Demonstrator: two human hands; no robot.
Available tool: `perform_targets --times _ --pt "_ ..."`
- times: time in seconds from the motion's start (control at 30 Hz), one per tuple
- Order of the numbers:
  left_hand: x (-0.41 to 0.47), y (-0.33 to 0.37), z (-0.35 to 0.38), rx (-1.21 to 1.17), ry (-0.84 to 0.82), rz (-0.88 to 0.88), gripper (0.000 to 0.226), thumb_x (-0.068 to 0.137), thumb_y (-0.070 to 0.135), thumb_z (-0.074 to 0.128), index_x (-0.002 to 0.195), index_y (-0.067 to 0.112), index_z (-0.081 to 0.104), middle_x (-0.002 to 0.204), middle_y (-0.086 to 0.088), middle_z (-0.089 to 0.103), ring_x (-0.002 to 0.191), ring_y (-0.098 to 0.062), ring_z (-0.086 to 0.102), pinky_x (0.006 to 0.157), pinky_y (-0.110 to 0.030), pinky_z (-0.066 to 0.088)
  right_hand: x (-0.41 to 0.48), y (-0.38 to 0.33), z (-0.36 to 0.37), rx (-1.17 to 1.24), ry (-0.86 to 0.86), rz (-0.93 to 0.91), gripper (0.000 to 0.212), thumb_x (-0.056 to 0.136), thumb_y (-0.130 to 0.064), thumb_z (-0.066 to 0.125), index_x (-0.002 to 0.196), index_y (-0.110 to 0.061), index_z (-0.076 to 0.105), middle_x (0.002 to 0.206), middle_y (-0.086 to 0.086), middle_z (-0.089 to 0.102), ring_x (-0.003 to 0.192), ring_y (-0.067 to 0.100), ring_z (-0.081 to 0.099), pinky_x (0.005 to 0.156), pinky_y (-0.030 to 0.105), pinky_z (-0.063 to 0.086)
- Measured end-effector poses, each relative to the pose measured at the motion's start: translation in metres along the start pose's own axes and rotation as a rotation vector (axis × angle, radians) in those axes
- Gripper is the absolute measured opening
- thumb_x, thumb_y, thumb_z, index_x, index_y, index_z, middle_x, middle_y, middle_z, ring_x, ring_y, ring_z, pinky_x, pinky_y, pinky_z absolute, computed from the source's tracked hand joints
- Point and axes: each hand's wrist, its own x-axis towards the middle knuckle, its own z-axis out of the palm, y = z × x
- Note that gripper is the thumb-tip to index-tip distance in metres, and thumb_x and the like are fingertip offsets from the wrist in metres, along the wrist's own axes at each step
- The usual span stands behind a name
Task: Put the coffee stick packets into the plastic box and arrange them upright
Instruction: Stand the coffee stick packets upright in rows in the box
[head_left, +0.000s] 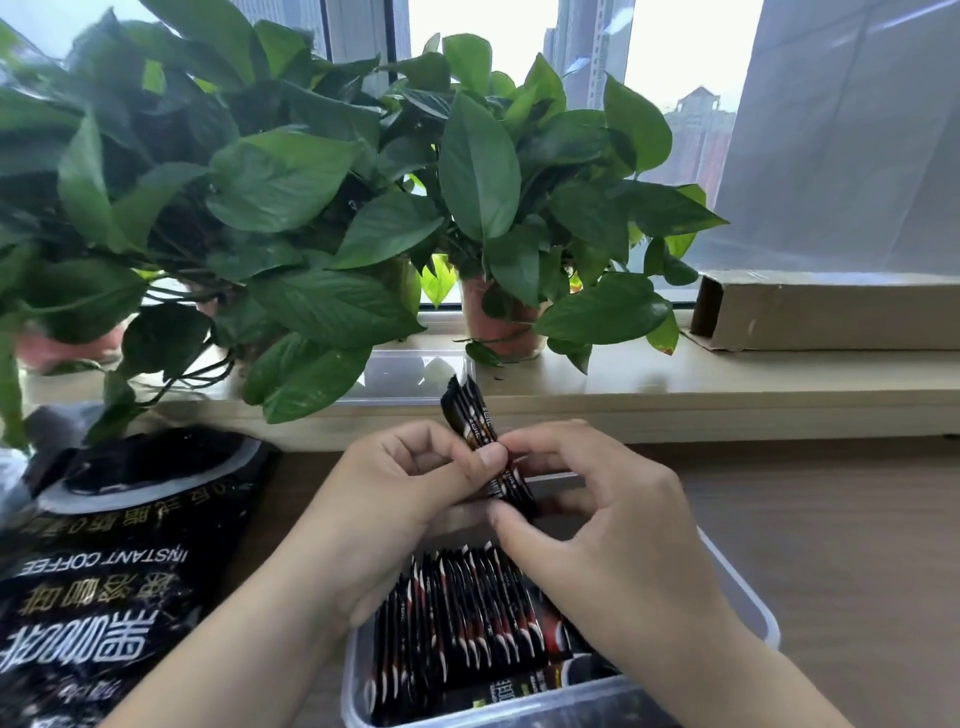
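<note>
A small bundle of black coffee stick packets (470, 415) is held tilted above the clear plastic box (748, 592). My left hand (395, 499) pinches the bundle's middle between thumb and fingers. My right hand (597, 509) grips its lower end from the right. Inside the box, a row of several black-and-red packets (462, 618) stands on edge, leaning together. Both forearms reach over the box and hide part of its right side.
A large black instant coffee bag (104, 571) lies on the wooden table at the left. Potted leafy plants (322, 208) line the windowsill, a clear lid (410, 371) beneath them. A cardboard box (831, 312) lies on the sill at right.
</note>
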Motion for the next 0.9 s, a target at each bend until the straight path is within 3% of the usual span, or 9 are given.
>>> perform_targets --times 0.13,0.23,0.33,0.43,0.57,0.77,0.9 --pt "0.000 0.000 0.002 -0.018 0.125 -0.006 0.027 0.072 0.021 0.076 0.066 0.009 0.054 0.071 -0.020 0.072 0.058 -0.025 0.072 0.056 -0.029 0.060 0.000 0.003 -0.002 -0.062 0.036 -0.017 0.037 0.071 -0.007 0.079 0.103 -0.026 0.075 0.093 -0.021 0.073 0.092 -0.004 0.069 0.080 0.019 0.056" --pt "0.002 0.001 0.001 -0.068 0.212 0.041 0.036 0.076 0.023 0.076 0.095 0.010 0.049 0.083 -0.019 0.076 0.062 -0.028 0.074 0.055 -0.031 0.060 0.002 0.003 -0.005 -0.055 0.007 -0.045 0.035 0.073 -0.005 0.077 0.103 -0.024 0.076 0.094 -0.020 0.074 0.093 -0.004 0.069 0.081 0.019 0.056" --pt "0.004 0.002 0.000 -0.071 0.151 0.028 0.054 0.075 0.028 0.073 0.125 0.026 0.053 0.090 -0.012 0.077 0.066 -0.026 0.073 0.057 -0.031 0.059 0.003 0.005 -0.007 -0.026 -0.009 -0.063 0.034 0.074 -0.005 0.077 0.104 -0.022 0.076 0.094 -0.021 0.074 0.092 -0.004 0.070 0.079 0.018 0.057" --pt "0.003 0.003 -0.001 -0.071 0.065 -0.003 0.037 0.079 0.026 0.069 0.116 0.022 0.066 0.087 -0.016 0.072 0.065 -0.027 0.073 0.054 -0.029 0.059 0.003 0.007 -0.009 -0.016 -0.048 -0.079 0.034 0.074 -0.007 0.075 0.105 -0.021 0.076 0.094 -0.019 0.074 0.092 -0.003 0.069 0.079 0.016 0.057" --pt "0.004 0.002 -0.003 -0.121 0.041 -0.050 0.021 0.079 0.019 0.067 0.096 0.008 0.063 0.084 -0.023 0.069 0.061 -0.029 0.072 0.051 -0.030 0.059 0.005 0.009 -0.014 0.012 -0.080 -0.048 0.034 0.073 -0.014 0.075 0.106 -0.022 0.075 0.096 -0.019 0.075 0.094 -0.003 0.070 0.085 0.019 0.057" --pt "0.002 0.004 0.001 -0.081 -0.021 0.030 0.015 0.083 0.020 0.061 0.092 0.009 0.056 0.082 -0.015 0.074 0.064 -0.025 0.073 0.055 -0.029 0.059 0.009 0.006 -0.021 -0.160 -0.122 -0.079 0.023 0.072 -0.029 0.076 0.094 -0.023 0.078 0.086 -0.019 0.069 0.084 -0.002 0.065 0.077 0.011 0.050" --pt "-0.001 0.003 0.003 -0.022 -0.063 0.075 0.016 0.083 0.022 0.061 0.093 0.010 0.056 0.093 -0.018 0.077 0.074 -0.027 0.075 0.061 -0.030 0.061 0.011 0.003 -0.023 -0.248 -0.144 -0.070 0.017 0.070 -0.031 0.073 0.085 -0.023 0.077 0.079 -0.018 0.066 0.074 -0.001 0.062 0.069 0.010 0.047"
